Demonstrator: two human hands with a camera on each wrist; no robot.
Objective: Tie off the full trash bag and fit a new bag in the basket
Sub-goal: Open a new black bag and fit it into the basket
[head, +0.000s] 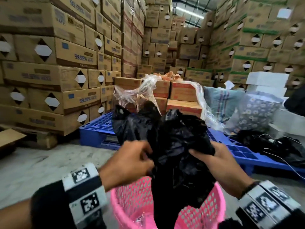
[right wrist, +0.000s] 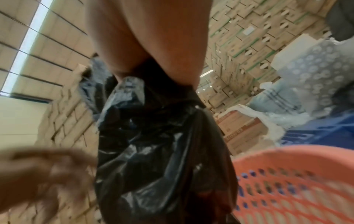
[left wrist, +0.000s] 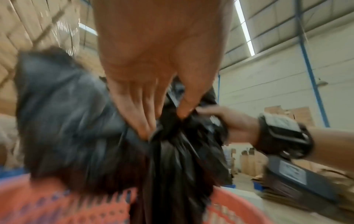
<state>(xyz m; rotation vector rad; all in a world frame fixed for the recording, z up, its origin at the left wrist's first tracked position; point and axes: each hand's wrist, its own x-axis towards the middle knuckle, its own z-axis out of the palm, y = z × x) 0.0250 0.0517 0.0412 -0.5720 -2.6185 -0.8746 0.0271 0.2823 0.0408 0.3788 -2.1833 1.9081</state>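
One pink basket (head: 130,195) holds the lower end of one black trash bag (head: 173,146), whose gathered top rises above the rim. Left hand (head: 130,161) and right hand (head: 212,161) each have a grip pinching its neck.

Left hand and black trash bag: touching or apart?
Touching. The left wrist view shows the left hand pinching the gathered black trash bag between fingers and thumb.

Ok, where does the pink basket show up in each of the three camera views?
Head: pink basket at bottom centre, under both hands.
Left wrist: along the bottom edge, looking orange-pink.
Right wrist: lower right corner.
Shared landmark: the black trash bag hanging into it.
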